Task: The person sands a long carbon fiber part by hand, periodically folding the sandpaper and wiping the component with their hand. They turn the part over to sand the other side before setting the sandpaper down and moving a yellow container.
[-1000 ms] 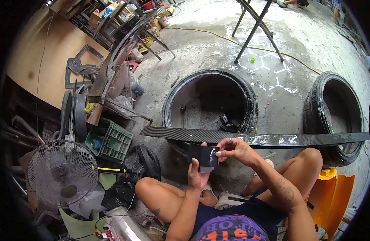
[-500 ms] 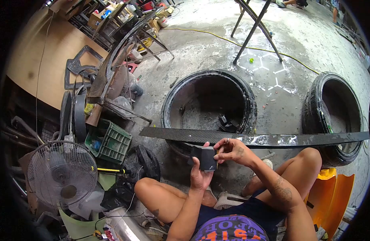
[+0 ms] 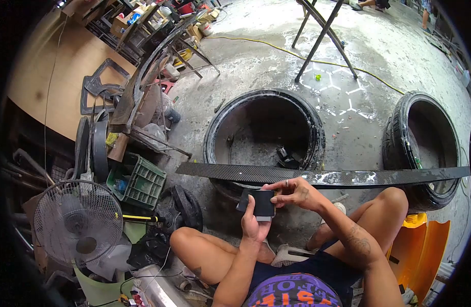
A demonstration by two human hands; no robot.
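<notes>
A dark, flat sheet [image 3: 264, 202] is wrapped around a pale block [image 3: 264, 218], whose light edge shows below it. My left hand [image 3: 252, 220] holds this bundle from below, thumb on its left side. The fingers of my right hand [image 3: 292, 194] pinch the bundle's right edge. Just beyond my hands lies a long black strip with a woven pattern [image 3: 297, 176], resting across two tires, the nearer tire [image 3: 211, 138] and the right tire [image 3: 394, 148].
A fan [image 3: 79, 222] and a green crate [image 3: 143, 181] stand at the left. Orange curved panels [image 3: 422, 256] lie at the lower right. Metal legs [image 3: 322, 38] stand beyond the tires. A person's legs [image 3: 371, 4] show at the far top right.
The dark sheet has been folded more closely over the block, and the pale lower edge now shows. My right fingers have shifted slightly on its right side.
</notes>
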